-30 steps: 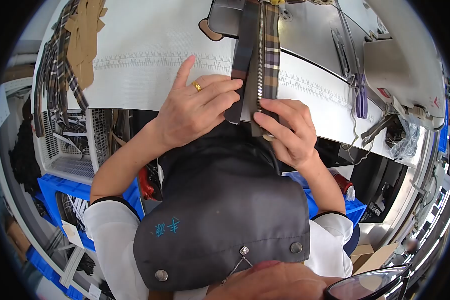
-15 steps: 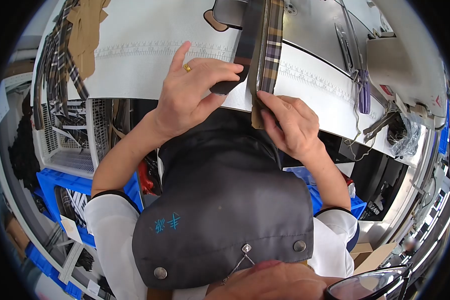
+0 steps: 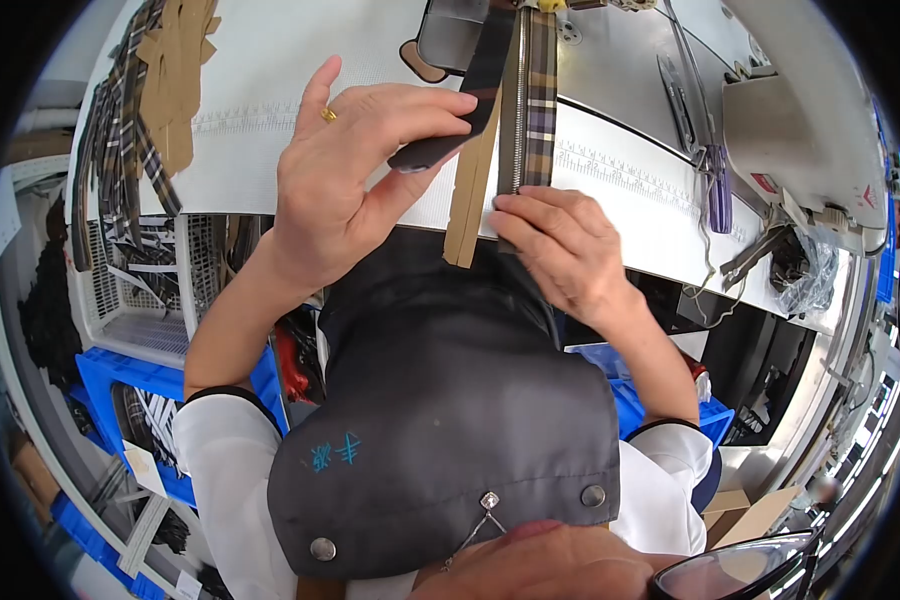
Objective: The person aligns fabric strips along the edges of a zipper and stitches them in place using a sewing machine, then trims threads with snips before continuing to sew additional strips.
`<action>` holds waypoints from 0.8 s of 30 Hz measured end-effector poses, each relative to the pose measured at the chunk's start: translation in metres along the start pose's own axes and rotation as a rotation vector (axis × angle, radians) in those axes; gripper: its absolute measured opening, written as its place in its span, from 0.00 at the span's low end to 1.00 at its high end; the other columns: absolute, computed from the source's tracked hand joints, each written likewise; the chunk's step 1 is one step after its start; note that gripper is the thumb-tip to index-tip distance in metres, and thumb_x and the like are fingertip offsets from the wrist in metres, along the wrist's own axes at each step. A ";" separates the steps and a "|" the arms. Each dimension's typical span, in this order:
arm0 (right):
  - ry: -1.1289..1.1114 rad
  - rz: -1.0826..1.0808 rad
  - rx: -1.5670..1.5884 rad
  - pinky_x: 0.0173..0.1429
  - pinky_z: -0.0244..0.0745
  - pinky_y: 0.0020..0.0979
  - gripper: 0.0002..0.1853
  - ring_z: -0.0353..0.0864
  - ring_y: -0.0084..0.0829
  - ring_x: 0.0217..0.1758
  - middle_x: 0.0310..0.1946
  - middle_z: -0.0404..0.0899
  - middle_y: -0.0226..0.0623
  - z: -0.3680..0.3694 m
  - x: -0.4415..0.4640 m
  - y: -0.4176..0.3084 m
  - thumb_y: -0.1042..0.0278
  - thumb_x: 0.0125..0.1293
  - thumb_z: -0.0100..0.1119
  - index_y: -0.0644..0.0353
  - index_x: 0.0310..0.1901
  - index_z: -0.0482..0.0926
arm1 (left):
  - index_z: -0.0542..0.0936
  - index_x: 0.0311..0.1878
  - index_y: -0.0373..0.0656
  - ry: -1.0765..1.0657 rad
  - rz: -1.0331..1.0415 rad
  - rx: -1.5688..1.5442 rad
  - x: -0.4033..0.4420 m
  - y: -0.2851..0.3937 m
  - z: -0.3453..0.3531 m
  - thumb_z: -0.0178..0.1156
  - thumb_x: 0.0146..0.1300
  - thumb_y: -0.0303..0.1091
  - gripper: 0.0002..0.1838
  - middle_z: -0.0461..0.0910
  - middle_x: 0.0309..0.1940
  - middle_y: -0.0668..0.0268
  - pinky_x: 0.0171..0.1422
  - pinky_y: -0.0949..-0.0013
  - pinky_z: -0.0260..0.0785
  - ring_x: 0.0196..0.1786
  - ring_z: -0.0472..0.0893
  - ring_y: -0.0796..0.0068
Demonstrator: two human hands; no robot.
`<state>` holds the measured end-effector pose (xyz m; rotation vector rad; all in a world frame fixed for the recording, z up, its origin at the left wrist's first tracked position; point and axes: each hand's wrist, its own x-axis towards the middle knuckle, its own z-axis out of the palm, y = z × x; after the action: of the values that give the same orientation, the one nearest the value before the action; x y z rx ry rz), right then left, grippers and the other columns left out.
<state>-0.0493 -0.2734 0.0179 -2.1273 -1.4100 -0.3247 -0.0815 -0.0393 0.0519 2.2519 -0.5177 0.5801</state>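
Head view: the left hand (image 3: pixel 335 175) pinches the bent near end of a dark strip (image 3: pixel 488 65), little finger raised, and covers part of the ruler markings on the table (image 3: pixel 250 165). The right hand (image 3: pixel 570 250) has its fingers closed on the near end of the zipper (image 3: pixel 518 120), which lies along the table beside plaid cloth (image 3: pixel 541 105). Between them, a tan strip (image 3: pixel 470 200) overhangs the edge. Rightward are snips (image 3: pixel 675 95), a purple-handled tool (image 3: pixel 718 195) and the white machine body (image 3: pixel 785 140). Plaid strips (image 3: pixel 120 130) and brown pieces (image 3: pixel 168 100) droop over the basket (image 3: pixel 190 275), which holds loose strips. The blue crate (image 3: pixel 100 368) below contains striped material; a clear bag (image 3: pixel 822 272) at right bunches around something dark.
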 end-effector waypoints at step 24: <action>0.069 0.062 -0.073 0.43 0.66 0.29 0.13 0.71 0.29 0.41 0.36 0.73 0.28 0.015 -0.009 -0.004 0.67 0.45 0.67 0.52 0.37 0.85 | 0.82 0.42 0.45 -0.139 0.191 0.099 -0.034 -0.014 0.043 0.61 0.43 0.25 0.18 0.78 0.39 0.72 0.76 0.48 0.31 0.48 0.79 0.70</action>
<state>-0.0585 -0.2700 0.0026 -2.1920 -1.3096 -0.4272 -0.0914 -0.0557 -0.0010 2.3639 -0.7963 0.5567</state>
